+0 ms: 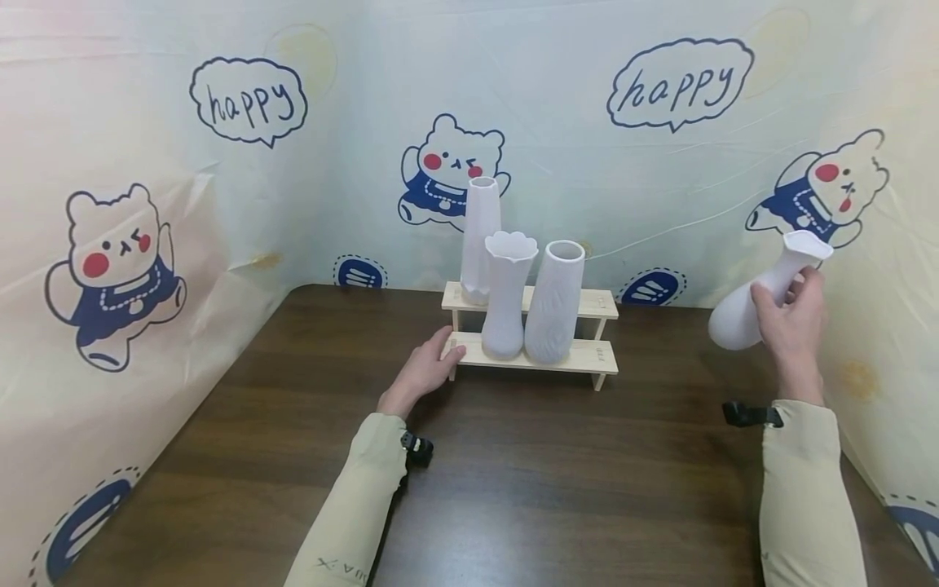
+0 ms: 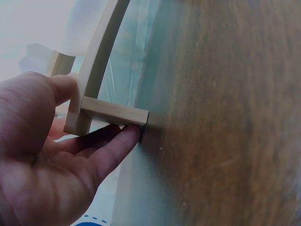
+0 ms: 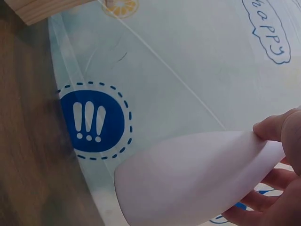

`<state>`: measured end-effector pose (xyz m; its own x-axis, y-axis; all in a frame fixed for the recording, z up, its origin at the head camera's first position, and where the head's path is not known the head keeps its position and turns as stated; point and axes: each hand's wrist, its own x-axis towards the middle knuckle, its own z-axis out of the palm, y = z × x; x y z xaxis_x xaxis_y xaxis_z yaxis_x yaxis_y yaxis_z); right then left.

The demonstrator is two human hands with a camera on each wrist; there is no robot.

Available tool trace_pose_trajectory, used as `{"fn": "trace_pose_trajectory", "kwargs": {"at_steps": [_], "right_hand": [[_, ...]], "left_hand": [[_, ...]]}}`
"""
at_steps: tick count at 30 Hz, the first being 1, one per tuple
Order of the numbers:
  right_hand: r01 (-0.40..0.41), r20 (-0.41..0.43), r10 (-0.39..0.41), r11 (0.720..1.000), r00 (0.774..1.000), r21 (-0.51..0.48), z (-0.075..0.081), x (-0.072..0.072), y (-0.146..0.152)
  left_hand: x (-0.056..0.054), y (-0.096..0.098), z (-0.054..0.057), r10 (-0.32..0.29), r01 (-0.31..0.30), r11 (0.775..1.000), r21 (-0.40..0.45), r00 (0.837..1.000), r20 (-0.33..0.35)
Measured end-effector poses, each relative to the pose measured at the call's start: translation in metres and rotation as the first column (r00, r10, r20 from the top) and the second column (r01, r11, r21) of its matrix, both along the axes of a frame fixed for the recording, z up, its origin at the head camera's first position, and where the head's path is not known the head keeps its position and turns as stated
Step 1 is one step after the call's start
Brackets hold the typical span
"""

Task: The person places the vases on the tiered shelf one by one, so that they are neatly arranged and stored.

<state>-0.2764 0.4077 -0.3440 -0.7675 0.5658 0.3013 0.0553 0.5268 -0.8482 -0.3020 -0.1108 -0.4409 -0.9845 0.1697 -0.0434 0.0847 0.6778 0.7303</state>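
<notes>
A two-tier wooden stand point(image 1: 606, 355) stands on the table toward the back. My left hand point(image 1: 425, 364) grips the left end of its lower shelf, thumb on top and fingers around the leg point(image 2: 115, 111). On that shelf are a scallop-rimmed white vase point(image 1: 506, 302) and a wider textured white vase point(image 1: 555, 306), side by side. A tall slim white vase point(image 1: 482, 236) stands on the upper shelf at the left. Off to the right, my right hand point(image 1: 795, 319) grips another white vase point(image 1: 741, 314) by its narrow neck. That vase is tilted, its flared mouth up and its rounded base toward the left.
The dark wood table point(image 1: 557, 481) runs up to a printed cloth backdrop point(image 1: 352, 163) with bears and "happy" bubbles. Cloth also hangs at the left and right sides. Dark wrist cameras point(image 1: 748, 414) are strapped over both sleeves.
</notes>
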Motion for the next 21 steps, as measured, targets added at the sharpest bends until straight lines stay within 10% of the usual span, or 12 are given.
{"fn": "trace_pose_trajectory", "kwargs": {"at_steps": [21], "right_hand": [[-0.017,-0.114,0.023,0.998,0.993,0.06,0.025,0.01,-0.039]], "left_hand": [[-0.001,0.0,-0.002,-0.003,0.003,1.0,0.005,1.0,-0.009]]}}
